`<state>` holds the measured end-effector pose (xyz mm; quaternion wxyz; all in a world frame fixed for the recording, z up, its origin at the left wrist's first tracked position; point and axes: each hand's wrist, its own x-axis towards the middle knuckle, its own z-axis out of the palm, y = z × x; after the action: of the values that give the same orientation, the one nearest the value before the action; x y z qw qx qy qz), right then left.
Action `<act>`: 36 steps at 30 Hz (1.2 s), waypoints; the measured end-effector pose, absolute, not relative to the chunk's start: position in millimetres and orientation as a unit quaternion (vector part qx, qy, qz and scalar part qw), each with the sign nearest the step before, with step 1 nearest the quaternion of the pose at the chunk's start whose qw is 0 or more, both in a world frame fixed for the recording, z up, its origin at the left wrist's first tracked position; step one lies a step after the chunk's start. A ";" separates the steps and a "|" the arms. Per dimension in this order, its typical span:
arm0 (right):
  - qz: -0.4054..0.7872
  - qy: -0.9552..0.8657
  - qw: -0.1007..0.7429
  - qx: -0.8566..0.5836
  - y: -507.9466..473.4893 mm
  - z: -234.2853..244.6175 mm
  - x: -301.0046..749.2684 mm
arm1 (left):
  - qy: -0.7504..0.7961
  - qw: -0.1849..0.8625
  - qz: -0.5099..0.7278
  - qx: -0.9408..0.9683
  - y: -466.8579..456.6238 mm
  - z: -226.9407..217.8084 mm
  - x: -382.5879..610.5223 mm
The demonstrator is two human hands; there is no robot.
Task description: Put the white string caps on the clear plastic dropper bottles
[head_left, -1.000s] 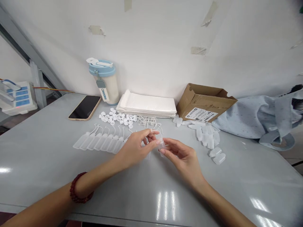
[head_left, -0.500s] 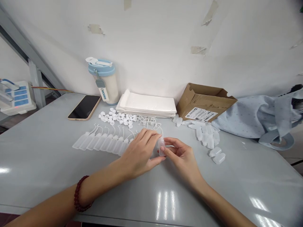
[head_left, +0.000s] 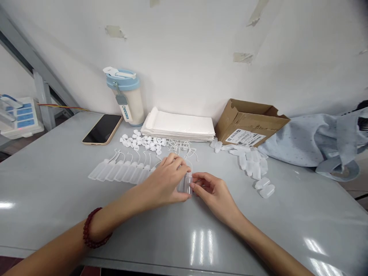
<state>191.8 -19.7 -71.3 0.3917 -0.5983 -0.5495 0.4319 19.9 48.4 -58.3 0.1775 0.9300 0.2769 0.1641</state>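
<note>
A small translucent plastic bottle (head_left: 185, 184) stands upright between my hands, just above the grey table (head_left: 57, 199). My left hand (head_left: 163, 180), with a red bead bracelet (head_left: 93, 230) on its wrist, grips the bottle's left side and upper part. My right hand (head_left: 214, 191) pinches its right side with the fingertips. The bottle's lower left part shows, and my fingers hide part of its top. Behind my left hand lies a row of similar bottles with thin tethered caps (head_left: 120, 171).
Loose white caps (head_left: 140, 142) and a tangle of white tethers (head_left: 181, 145) lie behind my hands. Translucent bottle bodies (head_left: 250, 163) are heaped on the right. A phone (head_left: 102, 129), tumbler (head_left: 128, 100), white paper stack (head_left: 178, 125), cardboard box (head_left: 250, 122) and blue-grey cloth (head_left: 313, 145) line the back.
Both hands have moved lower and to the left, carrying the bottle toward the table. My left hand has closed further around the bottle.
</note>
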 end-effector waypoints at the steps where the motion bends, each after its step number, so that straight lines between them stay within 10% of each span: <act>1: 0.419 -0.561 0.390 -0.598 -19.4 -71.4 192.0 | 0.274 0.177 0.164 0.931 49.1 -58.7 19.1; 36: 0.304 -0.670 0.290 -0.612 -18.6 -77.7 195.7 | 0.268 0.127 0.131 0.946 52.5 -58.0 18.7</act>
<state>195.7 -18.6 -77.7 0.2898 -0.6123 -0.6699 0.3038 18.7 52.5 -58.0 0.1269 0.9459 0.2682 0.1312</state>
